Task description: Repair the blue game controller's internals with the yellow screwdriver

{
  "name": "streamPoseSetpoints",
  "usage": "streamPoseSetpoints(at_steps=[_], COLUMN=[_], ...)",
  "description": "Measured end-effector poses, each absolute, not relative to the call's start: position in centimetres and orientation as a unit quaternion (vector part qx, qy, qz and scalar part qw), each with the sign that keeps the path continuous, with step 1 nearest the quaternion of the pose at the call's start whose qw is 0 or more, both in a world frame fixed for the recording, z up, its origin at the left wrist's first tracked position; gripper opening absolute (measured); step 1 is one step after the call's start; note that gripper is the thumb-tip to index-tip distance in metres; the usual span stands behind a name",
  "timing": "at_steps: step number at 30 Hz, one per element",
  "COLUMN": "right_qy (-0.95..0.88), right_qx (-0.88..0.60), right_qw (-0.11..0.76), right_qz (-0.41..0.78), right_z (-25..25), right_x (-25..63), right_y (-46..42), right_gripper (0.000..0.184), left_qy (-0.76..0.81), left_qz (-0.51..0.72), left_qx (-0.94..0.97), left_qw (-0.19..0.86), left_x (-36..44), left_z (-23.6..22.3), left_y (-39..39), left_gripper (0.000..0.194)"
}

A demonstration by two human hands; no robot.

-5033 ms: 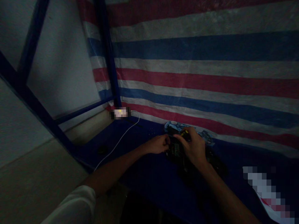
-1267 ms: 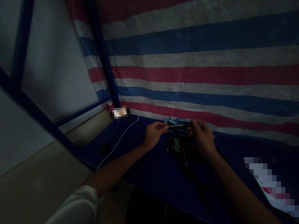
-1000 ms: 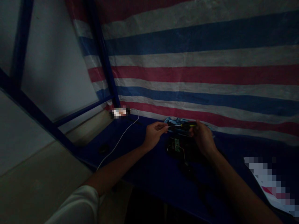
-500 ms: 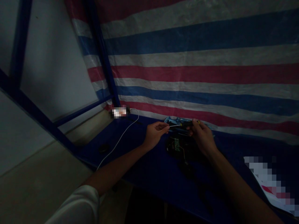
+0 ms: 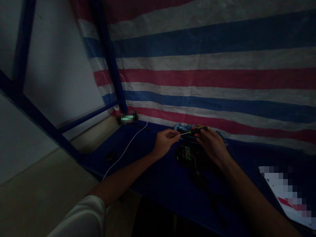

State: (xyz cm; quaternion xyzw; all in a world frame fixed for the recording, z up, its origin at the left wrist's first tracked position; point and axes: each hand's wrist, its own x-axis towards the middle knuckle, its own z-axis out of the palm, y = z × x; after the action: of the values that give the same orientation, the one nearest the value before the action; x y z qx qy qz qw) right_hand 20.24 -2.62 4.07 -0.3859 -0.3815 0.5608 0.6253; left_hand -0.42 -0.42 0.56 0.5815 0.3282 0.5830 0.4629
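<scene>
My right hand (image 5: 212,144) holds a screwdriver (image 5: 198,130) by its black and yellow handle. The thin metal shaft points left, and its tip reaches the pinched fingers of my left hand (image 5: 166,141). Any small part between those fingertips is hidden. Just below, a dark base lies on the blue surface with a green circuit board (image 5: 188,153) and thin wires on it. Behind the hands is a light-blue plastic shell (image 5: 182,126), partly covered by them. A dark part (image 5: 197,176) lies at the end of a wire, too dim to make out.
A lit device (image 5: 127,118), blurred out, stands at the back left with a white cable (image 5: 128,144). A small dark round object (image 5: 110,156) lies near the left edge. White printed paper (image 5: 283,194) is at right. A blue frame (image 5: 108,59) and striped sheet (image 5: 209,79) border the surface.
The right hand has shifted slightly left along the screwdriver, its fingers more extended on the handle. The handle has tilted a little upward. The left hand has barely moved.
</scene>
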Motion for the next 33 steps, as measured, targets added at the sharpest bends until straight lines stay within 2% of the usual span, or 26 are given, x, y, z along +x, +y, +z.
streamPoseSetpoints(at_steps=[9, 13, 17, 20, 26, 33], right_qy=[-0.437, -0.498, -0.553, -0.581, -0.621, -0.655], right_qx=[-0.424, -0.461, -0.488, -0.504, -0.522, -0.508], right_qw=[0.660, 0.654, 0.634, 0.614, 0.569, 0.543], right_qz=[0.439, 0.335, 0.232, 0.179, 0.131, 0.133], right_z=[3.3, 3.8, 4.5, 4.6, 4.5, 4.3], right_x=[19.9, 20.1, 20.2, 20.0, 19.4, 18.4], right_y=[-2.1, -1.8, -2.0, -2.3, -3.3, -3.8], right_gripper=[0.042, 0.040, 0.038, 0.039, 0.036, 0.036], left_qy=[0.323, 0.365, 0.427, 0.439, 0.440, 0.439], left_qz=[0.544, 0.549, 0.477, 0.423, 0.374, 0.323], left_qx=[0.646, 0.664, 0.724, 0.757, 0.789, 0.810], left_qw=[0.426, 0.353, 0.255, 0.233, 0.210, 0.216], left_x=[-0.3, -0.8, -1.3, -1.2, -0.9, -1.0], left_z=[0.2, 0.4, 0.4, 0.2, 0.2, 1.0], left_y=[-0.5, -0.1, 0.1, -0.1, -0.7, -1.3], left_gripper=[0.023, 0.023, 0.017, 0.019, 0.017, 0.017])
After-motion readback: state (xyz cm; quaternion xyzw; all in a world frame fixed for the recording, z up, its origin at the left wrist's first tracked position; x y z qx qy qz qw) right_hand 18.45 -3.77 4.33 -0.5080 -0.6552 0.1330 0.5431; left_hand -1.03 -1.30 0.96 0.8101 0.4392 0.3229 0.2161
